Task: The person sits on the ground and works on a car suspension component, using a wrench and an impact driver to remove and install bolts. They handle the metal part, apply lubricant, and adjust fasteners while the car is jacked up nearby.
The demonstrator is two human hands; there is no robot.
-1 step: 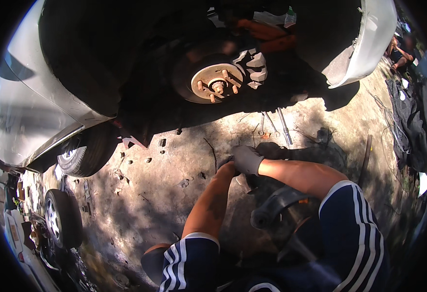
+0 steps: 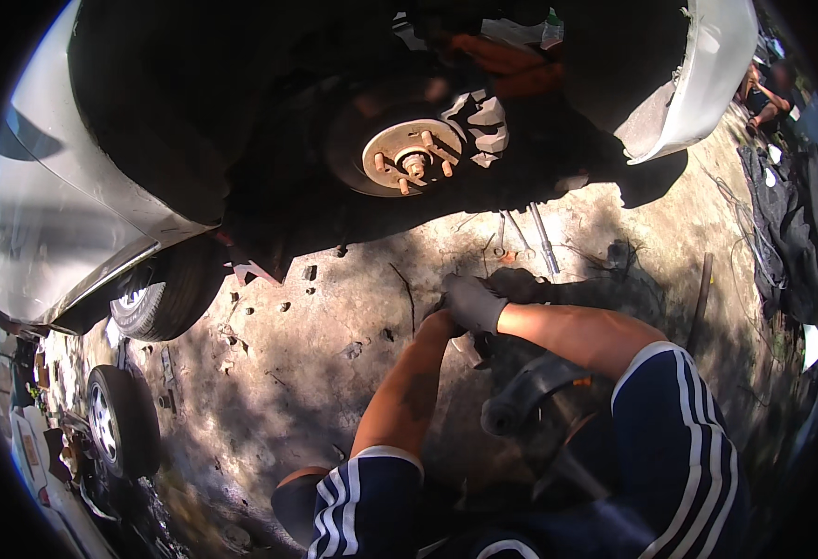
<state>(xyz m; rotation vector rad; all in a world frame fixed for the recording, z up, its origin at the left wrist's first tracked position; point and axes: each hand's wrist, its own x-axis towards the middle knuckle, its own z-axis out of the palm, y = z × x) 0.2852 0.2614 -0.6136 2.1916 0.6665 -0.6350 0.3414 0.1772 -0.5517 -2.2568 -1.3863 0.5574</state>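
My gloved right hand point(image 2: 474, 303) is closed, with its fingers bent toward my left hand. My left hand point(image 2: 439, 307) meets it, mostly hidden beyond my wrist and the right glove. What lies between them does not show. Just beyond the right wrist is a dark lump point(image 2: 521, 282) in shadow. A pale angular piece point(image 2: 469, 350) shows beneath the hands. Nearer to me, a dark curved metal arm point(image 2: 532, 380) with a round end lies by my legs. Ahead, the bare wheel hub point(image 2: 413, 154) with studs and a brake caliper point(image 2: 488, 126) sits inside the wheel arch.
Several long-handled tools, one a steel bar point(image 2: 544, 238), lie on the ground past my hands. Small nuts point(image 2: 284, 306) and a black cube-like piece point(image 2: 310, 272) are scattered left. A removed wheel point(image 2: 115, 419) stands far left. Black cloth point(image 2: 791, 242) and a seated person point(image 2: 768, 98) are at right.
The view has shifted very slightly. Both hands stay together in nearly the same place, the right glove turned a little.
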